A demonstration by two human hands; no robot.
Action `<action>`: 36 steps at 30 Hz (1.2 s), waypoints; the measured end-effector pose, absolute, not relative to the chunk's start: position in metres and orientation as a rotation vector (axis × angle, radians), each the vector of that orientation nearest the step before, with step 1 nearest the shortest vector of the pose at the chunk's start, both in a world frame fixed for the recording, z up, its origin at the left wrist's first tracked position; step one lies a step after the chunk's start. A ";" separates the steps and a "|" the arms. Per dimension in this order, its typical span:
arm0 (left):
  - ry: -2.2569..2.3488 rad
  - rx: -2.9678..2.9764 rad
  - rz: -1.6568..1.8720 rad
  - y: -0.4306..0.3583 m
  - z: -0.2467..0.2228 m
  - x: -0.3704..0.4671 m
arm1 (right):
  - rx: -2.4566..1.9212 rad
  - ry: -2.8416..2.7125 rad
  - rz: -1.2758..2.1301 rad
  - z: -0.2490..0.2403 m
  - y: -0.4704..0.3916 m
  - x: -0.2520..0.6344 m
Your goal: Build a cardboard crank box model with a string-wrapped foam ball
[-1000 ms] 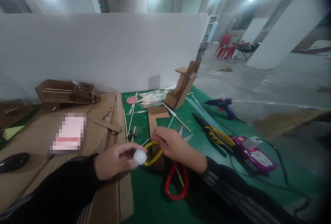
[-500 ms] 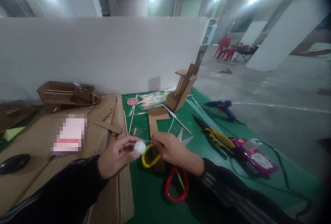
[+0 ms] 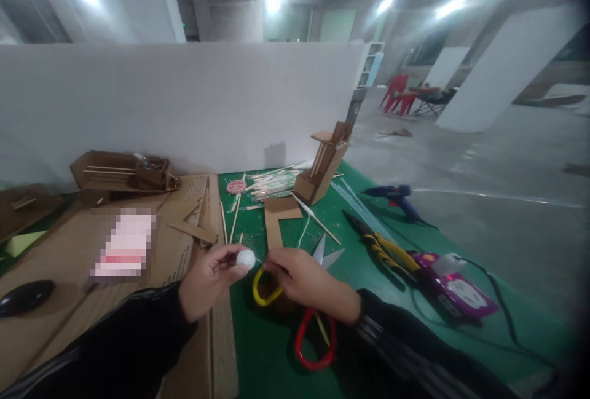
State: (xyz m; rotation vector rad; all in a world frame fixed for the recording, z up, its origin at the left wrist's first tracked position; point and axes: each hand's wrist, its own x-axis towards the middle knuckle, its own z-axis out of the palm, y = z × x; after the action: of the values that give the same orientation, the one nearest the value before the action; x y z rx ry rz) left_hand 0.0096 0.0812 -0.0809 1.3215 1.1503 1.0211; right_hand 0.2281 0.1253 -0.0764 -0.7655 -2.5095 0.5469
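Note:
Between the thumb and fingers of my left hand (image 3: 209, 279) is a small white ball (image 3: 246, 259), which looks like wound string. My right hand (image 3: 306, 279) pinches a thin white strand (image 3: 259, 260) that runs to the ball; the gap between the hands is short. Under and beside my right hand lie scissors with one yellow and one red handle (image 3: 316, 340), their blades spread. Beyond my hands is an L-shaped cardboard piece (image 3: 275, 217). A stick with white string around it (image 3: 318, 214) lies to its right.
Cardboard sheets (image 3: 138, 300) and a black mouse-like object (image 3: 26, 296) are at left. Pliers (image 3: 387, 248), a purple power strip (image 3: 456, 285) and a blue glue gun (image 3: 394, 196) lie right. A cardboard stand (image 3: 322, 165) and wooden sticks (image 3: 274, 182) are at the back.
The hands have drawn slightly closer together, shortening the visible strand between the ball and my right hand. The view has tilted up a little.

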 end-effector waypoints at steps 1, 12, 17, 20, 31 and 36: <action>1.159 1.314 1.032 0.082 -0.082 0.010 | -0.763 -2.523 0.532 -0.076 0.125 0.228; 1.264 1.279 1.167 0.081 -0.090 0.016 | -0.586 -2.710 0.344 -0.065 0.104 0.221; 1.195 1.268 1.155 0.081 -0.094 0.018 | -0.484 -2.703 0.248 -0.062 0.102 0.222; 1.117 1.265 1.092 0.080 -0.095 0.019 | -0.439 -2.615 0.252 -0.060 0.106 0.227; 0.949 1.281 0.944 0.071 -0.091 0.022 | -0.500 -2.278 0.395 -0.072 0.118 0.223; 0.906 1.297 1.004 0.066 -0.089 0.025 | -0.603 -2.216 0.490 -0.076 0.118 0.220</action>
State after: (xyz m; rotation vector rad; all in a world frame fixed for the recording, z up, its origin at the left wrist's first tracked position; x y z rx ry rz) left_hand 0.0249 0.0656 -0.0886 1.2969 0.9064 1.0037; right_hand 0.2202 0.1180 -0.0762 -0.6031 -2.2161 0.4897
